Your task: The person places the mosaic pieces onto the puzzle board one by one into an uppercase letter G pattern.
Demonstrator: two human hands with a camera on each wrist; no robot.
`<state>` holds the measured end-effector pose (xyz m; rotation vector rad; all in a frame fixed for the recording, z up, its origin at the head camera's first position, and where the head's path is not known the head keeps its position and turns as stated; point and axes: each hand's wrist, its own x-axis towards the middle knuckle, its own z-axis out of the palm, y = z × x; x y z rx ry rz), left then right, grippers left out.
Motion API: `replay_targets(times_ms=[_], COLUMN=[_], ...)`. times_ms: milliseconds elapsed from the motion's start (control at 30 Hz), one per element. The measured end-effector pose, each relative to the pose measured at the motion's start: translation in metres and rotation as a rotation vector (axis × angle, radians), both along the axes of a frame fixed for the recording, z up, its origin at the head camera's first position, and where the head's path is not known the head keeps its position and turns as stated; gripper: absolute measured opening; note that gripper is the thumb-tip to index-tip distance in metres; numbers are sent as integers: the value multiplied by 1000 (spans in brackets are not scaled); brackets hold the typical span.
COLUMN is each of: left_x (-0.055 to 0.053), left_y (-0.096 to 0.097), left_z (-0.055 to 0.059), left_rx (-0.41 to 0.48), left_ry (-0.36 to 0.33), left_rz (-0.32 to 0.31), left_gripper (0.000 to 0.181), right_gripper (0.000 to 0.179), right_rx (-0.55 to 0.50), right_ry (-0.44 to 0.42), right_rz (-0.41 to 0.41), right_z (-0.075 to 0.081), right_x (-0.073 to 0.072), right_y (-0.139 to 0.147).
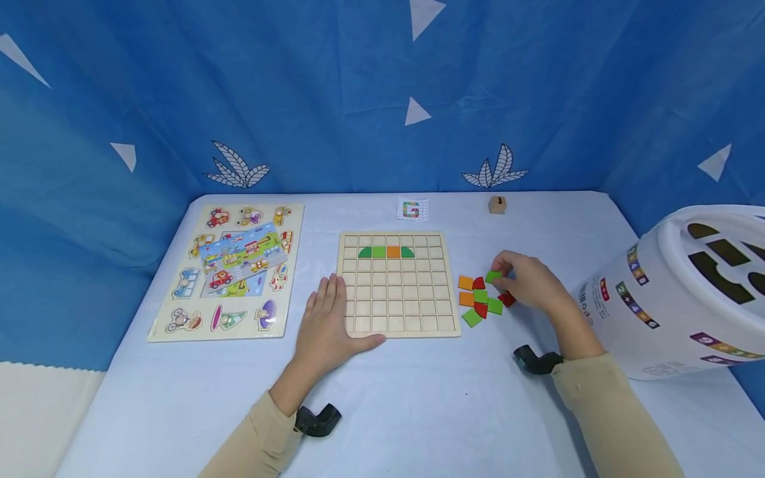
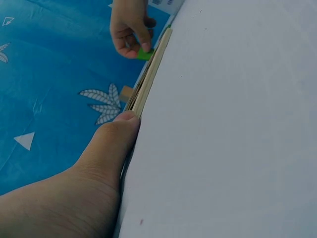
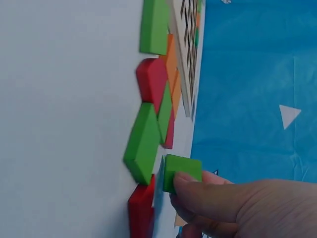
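A wooden grid board (image 1: 394, 287) lies mid-table, with two dark green quarter-round pieces at the ends of a short row and a green and an orange square between them. My left hand (image 1: 325, 325) rests flat along the board's left edge, fingers straight, its thumb (image 2: 111, 141) at the near edge. To the right of the board, my right hand (image 1: 528, 279) pinches a light green square tile (image 3: 181, 171) between thumb and fingers. Around it lie loose tiles: orange squares (image 1: 466, 299), green squares (image 1: 471, 318) and red quarter-round pieces (image 1: 481, 310).
A small pattern card (image 1: 412, 210) and a wooden cube (image 1: 497, 204) lie behind the board. At left is a vehicle peg puzzle (image 1: 197, 265) with picture cards (image 1: 245, 255) on it. A large white bucket (image 1: 675, 299) stands at right, close to my right forearm.
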<state>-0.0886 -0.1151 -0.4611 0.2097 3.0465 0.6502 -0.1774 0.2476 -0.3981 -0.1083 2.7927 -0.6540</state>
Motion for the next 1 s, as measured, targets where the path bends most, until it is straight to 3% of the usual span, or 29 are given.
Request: replay_targets(times_ms=[233,667,1000], left_x=[1,1,1], left_y=[0,0,0], left_z=[1,1,0], left_rx=[12,13,-3], left_ry=[3,3,17], left_rz=[-2,8,8], left_gripper=[136,136,136], right_gripper=[25,17,17], right_rx=[-77,-284,-334], right_ry=[54,81,48], right_rz=[-7,156,255], right_z=[-3,-11,-15], right_x=[-16,-36,-42], right_y=[-17,-97,-157])
